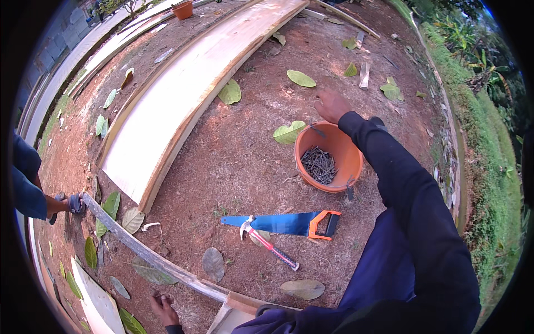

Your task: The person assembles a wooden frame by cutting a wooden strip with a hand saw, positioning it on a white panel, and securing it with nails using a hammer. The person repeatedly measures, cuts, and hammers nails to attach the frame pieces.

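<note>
My right hand (333,106) reaches over the far rim of an orange plastic bucket (356,161), its fingers curled downward. Whatever may be in those fingers is hidden. Inside the bucket lies a heap of grey nails (319,165). My left hand (164,312), low in the view, hangs with fingers apart, holding nothing, close to a long narrow wooden strip (156,253). Between my hands, on the soil, a claw hammer (271,246) with a red and black handle rests partly across the blue blade of a handsaw (283,223) with an orange and black handle.
A long pale wooden board (192,83) with raised edges stretches away at the upper left. Another person's leg and sandaled foot (77,204) are beside the strip's far end. Leaves (301,78) and a wood offcut (364,75) litter the soil; grass (495,167) borders the right.
</note>
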A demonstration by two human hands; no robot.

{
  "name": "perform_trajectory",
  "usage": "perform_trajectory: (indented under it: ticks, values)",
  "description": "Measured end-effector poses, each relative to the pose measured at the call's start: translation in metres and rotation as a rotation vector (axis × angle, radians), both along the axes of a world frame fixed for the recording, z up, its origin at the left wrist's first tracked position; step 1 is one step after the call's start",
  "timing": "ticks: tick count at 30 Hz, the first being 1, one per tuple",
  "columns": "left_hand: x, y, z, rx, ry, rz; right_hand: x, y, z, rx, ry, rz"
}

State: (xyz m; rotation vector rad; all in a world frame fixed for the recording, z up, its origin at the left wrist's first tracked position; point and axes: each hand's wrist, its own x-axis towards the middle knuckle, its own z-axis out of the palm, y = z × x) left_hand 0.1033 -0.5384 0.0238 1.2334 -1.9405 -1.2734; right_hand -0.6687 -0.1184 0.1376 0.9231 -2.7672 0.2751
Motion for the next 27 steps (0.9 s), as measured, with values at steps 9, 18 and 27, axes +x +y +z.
perform_trajectory:
  ticks: [9, 18, 27]
  values:
    - [-0.153, 0.043, 0.253, -0.145, -0.437, 0.122, -0.312, 0.211, -0.029, 0.548, -0.113, -0.261]
    - [-0.528, 0.170, 0.136, -0.128, -0.680, -0.367, -0.593, 0.398, -0.136, 0.195, -0.273, -0.520]
    - [-0.774, 0.286, 0.085, 0.233, -0.743, -0.212, -0.850, 0.451, -0.233, 0.022, -0.143, -0.527]
